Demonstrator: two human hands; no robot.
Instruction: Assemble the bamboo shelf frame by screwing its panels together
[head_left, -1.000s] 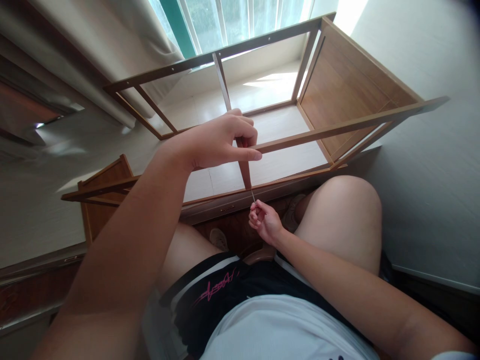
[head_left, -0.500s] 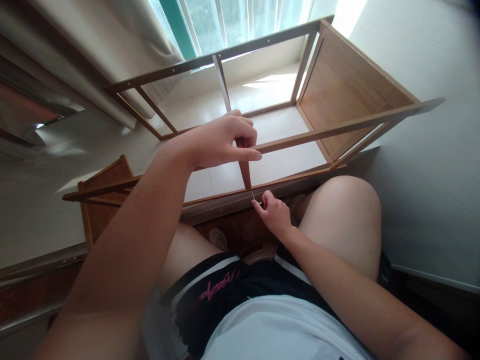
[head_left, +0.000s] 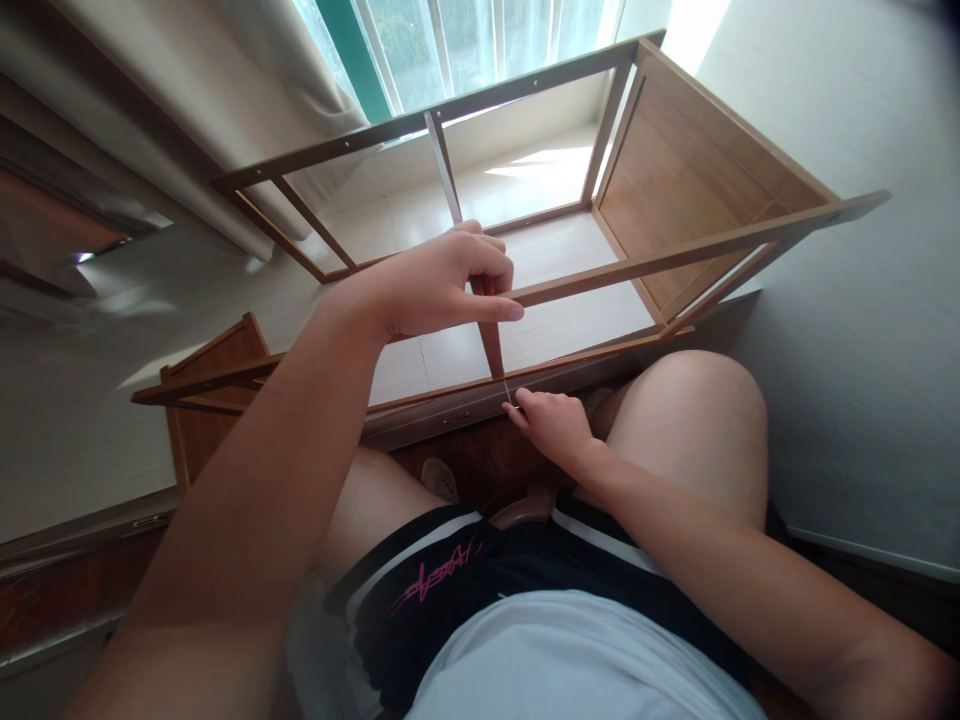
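Note:
A brown wooden frame with slatted rails stands on the white surface in front of me. My left hand is closed round its near upper rail, where an upright bar meets it; the thumb lies along the rail's near side. Lower down, my right hand pinches a thin metal hex key. The key's long arm reaches up to the lower rail, at the foot of the upright bar. Where its tip sits is too small to tell.
A solid wood panel closes the frame's right end. Another wooden panel lies at the left. Beyond are a curtain and a window. My knees are close under the desk edge with its drawer; a white wall is at right.
My right hand has turned at the wrist, with its fingers now more curled over beside the hex key. My left hand keeps its grip on the rail.

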